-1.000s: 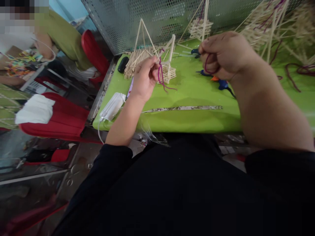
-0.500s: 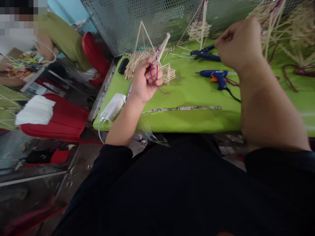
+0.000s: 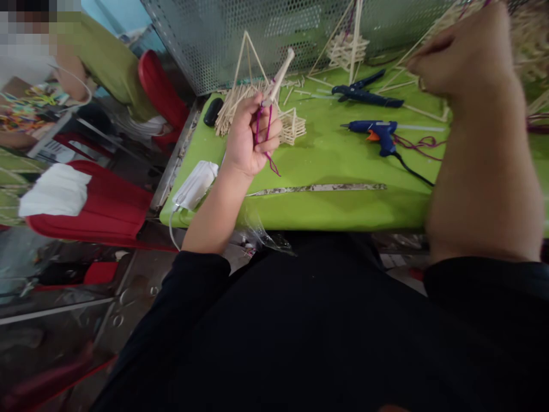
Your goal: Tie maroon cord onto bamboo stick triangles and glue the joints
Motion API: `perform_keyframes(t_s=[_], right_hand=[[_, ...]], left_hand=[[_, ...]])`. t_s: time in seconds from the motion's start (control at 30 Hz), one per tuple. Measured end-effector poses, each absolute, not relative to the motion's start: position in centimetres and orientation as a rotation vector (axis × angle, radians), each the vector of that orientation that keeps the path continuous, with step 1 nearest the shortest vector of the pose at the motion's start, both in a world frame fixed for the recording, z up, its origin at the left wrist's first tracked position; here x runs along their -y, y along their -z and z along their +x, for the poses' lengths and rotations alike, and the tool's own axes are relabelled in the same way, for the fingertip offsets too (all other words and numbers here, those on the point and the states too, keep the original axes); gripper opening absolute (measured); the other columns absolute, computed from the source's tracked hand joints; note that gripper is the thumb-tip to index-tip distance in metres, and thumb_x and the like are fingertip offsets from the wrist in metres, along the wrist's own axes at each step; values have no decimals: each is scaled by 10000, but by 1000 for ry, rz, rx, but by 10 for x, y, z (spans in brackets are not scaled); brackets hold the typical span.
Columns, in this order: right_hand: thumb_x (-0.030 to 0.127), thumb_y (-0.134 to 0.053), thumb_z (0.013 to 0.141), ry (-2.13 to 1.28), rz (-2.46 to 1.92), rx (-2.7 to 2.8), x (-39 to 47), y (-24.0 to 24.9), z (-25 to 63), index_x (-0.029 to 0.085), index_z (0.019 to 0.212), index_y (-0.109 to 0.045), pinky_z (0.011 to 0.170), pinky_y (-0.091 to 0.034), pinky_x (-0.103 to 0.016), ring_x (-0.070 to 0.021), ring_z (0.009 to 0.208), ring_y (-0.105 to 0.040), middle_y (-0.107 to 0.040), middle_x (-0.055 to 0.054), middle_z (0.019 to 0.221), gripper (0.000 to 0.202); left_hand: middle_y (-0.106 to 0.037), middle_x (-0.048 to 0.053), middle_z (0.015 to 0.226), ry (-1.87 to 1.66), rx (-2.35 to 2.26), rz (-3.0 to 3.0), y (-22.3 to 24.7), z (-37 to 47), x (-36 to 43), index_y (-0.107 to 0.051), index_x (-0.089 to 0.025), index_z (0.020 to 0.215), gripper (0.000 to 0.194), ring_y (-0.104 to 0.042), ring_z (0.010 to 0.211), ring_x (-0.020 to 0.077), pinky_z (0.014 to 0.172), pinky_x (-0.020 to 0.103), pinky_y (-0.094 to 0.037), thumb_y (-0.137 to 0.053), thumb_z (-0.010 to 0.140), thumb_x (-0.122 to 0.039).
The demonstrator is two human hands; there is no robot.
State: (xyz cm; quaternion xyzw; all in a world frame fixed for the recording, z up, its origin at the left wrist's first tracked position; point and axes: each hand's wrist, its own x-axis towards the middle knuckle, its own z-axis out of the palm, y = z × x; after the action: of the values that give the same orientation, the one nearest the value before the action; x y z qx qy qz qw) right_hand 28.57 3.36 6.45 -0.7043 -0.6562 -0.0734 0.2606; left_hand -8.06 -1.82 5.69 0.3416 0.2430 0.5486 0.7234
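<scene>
My left hand (image 3: 253,134) is closed around the lower end of a slim bundle of pale wooden sticks (image 3: 281,77), which points up and away. Purple string (image 3: 269,129) is looped on the bundle and hangs over my fingers. At the upper right, my right hand (image 3: 463,54) has its fingers curled together above pale stick frames (image 3: 424,113). What those fingers hold, if anything, is hidden. Dark blue pliers (image 3: 369,96) lie just left of my right hand, and a blue glue gun (image 3: 381,133) with an orange trigger lies nearer to me.
Behind my left hand lies a heap of loose sticks (image 3: 229,111), beside a small stacked stick piece (image 3: 294,129). A patterned strip (image 3: 326,188) and a white face mask (image 3: 195,186) rest on the green tabletop (image 3: 343,212). A perforated metal panel (image 3: 274,34) borders the back. Someone sits at the left.
My right hand has moved right, away from the pliers, uncovering their handles and some stick frames. My left hand stays nearly in place; the purple string now hangs straighter.
</scene>
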Motion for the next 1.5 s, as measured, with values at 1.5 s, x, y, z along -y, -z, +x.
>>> perform_keyframes(t_s=[1.5], right_hand=[[464,-976,847,-1042,-859,1497,49,-47,133,315,805,-819,616,-222,-369,-168,638,-295,-509,0,711,221]], left_hand=[[-349,-83,553,-1282,-678,1154,-22,-66,16,-567,-231,667,512,-287,429,47,437,207,-243,-808,1017,-516]])
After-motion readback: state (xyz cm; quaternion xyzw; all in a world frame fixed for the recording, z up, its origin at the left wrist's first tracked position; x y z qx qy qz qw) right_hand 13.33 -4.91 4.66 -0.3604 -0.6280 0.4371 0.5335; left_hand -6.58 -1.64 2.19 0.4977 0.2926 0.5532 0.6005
